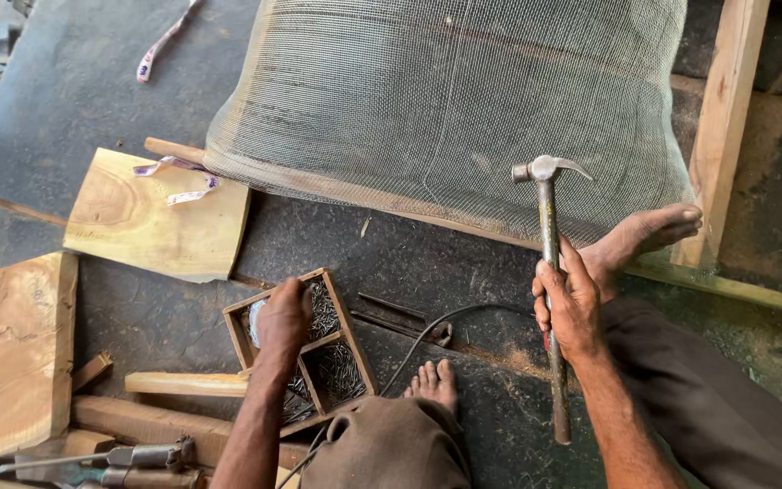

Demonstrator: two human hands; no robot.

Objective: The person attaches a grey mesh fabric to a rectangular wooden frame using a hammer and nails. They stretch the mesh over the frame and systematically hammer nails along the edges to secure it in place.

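1. I am looking down at a big sheet of wire mesh [450,100] lying across a wooden frame [721,127] on the dark floor [65,91]; its near edge is lying along a thin wooden strip [463,226], and my right foot [640,237] is pressing on that strip near the corner.
2. Pale wooden slabs [151,213] are lying to the left, well apart from the mesh.
3. A small divided wooden box [341,358] of nails is sitting between my knees, near my left foot [433,384].
4. My right hand [570,303] is wrapping its grip closed around the shaft of a claw hammer [549,272], head up, just over the mesh edge.
5. My left hand [282,321] is reaching into the box; I cannot tell whether its grip is closing on a nail.
6. Judging from this, no nail is standing at the edge yet, so the fastening along it looks mostly left to do.
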